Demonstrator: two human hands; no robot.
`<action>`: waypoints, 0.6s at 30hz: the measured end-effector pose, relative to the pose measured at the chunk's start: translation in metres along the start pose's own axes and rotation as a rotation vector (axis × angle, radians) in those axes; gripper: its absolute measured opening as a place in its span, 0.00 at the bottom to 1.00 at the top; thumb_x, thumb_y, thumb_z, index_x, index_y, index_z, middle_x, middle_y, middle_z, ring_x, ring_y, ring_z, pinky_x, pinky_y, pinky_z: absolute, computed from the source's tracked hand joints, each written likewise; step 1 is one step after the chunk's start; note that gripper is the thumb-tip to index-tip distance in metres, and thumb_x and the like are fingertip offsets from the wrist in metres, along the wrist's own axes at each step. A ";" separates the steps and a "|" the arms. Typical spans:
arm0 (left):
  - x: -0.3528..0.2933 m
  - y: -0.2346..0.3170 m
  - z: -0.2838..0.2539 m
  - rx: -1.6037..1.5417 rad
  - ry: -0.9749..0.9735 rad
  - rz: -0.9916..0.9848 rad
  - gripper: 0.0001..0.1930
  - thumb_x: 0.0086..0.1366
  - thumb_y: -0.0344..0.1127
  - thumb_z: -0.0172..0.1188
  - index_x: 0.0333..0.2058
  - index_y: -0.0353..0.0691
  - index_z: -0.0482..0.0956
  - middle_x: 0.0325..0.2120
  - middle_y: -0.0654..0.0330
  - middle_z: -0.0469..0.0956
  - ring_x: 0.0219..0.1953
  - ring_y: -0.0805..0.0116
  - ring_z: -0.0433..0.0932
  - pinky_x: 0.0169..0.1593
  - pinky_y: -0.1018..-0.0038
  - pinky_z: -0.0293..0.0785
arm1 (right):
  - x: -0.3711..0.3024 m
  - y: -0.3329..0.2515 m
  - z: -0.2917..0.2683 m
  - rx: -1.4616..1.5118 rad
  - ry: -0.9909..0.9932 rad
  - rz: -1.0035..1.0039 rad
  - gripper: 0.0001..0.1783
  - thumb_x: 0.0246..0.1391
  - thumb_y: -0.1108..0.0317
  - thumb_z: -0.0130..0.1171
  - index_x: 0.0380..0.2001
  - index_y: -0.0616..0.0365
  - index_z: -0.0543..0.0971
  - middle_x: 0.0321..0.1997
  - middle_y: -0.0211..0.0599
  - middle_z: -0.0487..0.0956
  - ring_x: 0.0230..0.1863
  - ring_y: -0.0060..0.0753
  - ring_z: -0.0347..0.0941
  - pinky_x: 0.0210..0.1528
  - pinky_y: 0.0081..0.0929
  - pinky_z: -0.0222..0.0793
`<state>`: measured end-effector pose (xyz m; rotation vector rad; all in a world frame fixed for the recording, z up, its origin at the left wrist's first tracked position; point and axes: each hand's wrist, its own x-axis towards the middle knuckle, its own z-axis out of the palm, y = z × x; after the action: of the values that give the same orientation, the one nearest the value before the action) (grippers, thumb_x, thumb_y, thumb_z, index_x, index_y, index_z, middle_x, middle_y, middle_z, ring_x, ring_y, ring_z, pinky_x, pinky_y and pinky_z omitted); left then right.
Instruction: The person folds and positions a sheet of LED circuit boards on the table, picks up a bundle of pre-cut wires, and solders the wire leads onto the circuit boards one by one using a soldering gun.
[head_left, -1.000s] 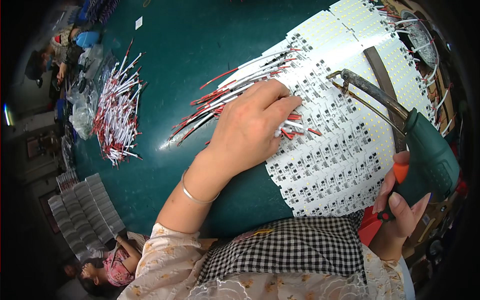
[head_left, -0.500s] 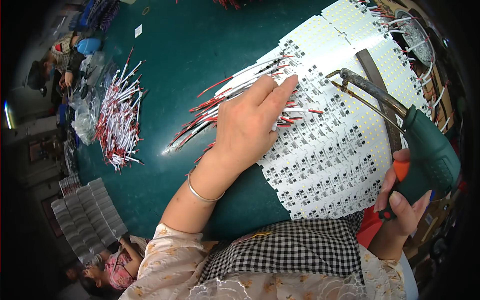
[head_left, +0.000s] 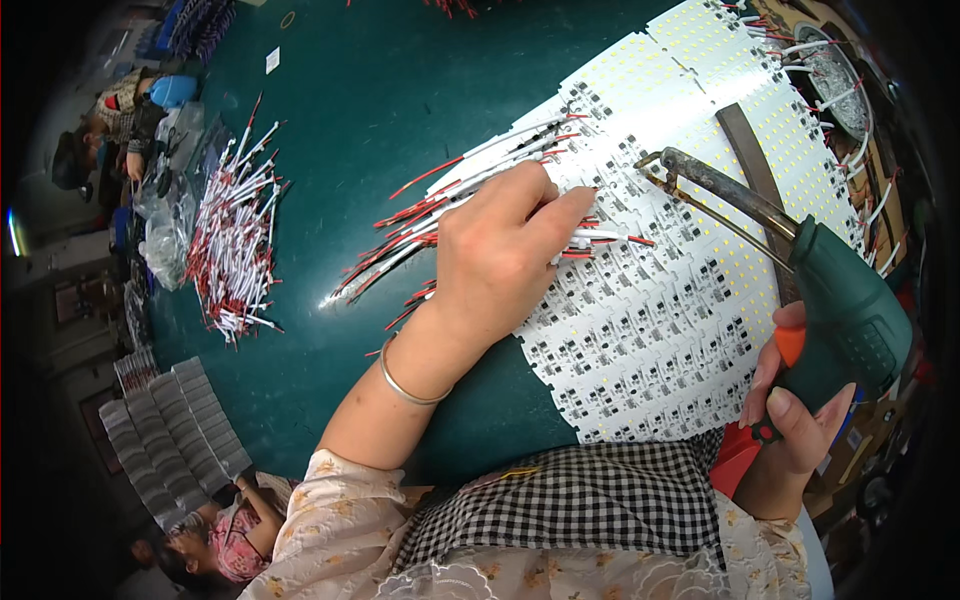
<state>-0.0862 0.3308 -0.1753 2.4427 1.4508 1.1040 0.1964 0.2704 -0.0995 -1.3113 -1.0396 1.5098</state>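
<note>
My left hand (head_left: 497, 250) is closed over the white circuit boards (head_left: 650, 320), at their left side. Red and white wire ends (head_left: 612, 238) stick out past its fingers, whose tips are mostly hidden under the hand. More wires (head_left: 455, 165), red, black and white, fan out around the hand across the boards' left edge. My right hand (head_left: 800, 425) grips a green soldering gun (head_left: 850, 300) with an orange trigger. Its bent tip, with a thin feed tube alongside, hovers above or touches the boards to the right of my left hand; contact cannot be made out.
A dark flat bar (head_left: 750, 165) lies across the boards. A pile of wires (head_left: 235, 240) is on the green table (head_left: 350, 90) at left. A metal dish (head_left: 835, 85) stands at far right. Stacked grey-white pieces (head_left: 175, 430) and two other people are to the left.
The soldering gun has shifted slightly left, its tip nearer my left hand. My left index finger has drawn down, and the wire ends beside it have moved slightly right.
</note>
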 end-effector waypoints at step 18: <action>-0.005 -0.002 -0.006 -0.023 -0.003 -0.011 0.23 0.34 0.17 0.63 0.35 0.36 0.82 0.22 0.60 0.70 0.20 0.67 0.71 0.22 0.74 0.66 | -0.002 0.007 0.025 -0.048 -0.038 -0.019 0.30 0.45 0.75 0.63 0.52 0.75 0.67 0.42 0.48 0.73 0.27 0.26 0.70 0.25 0.20 0.68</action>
<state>-0.0927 0.3262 -0.1738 2.4168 1.4406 1.1075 0.1711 0.2648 -0.1030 -1.3070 -1.1159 1.5087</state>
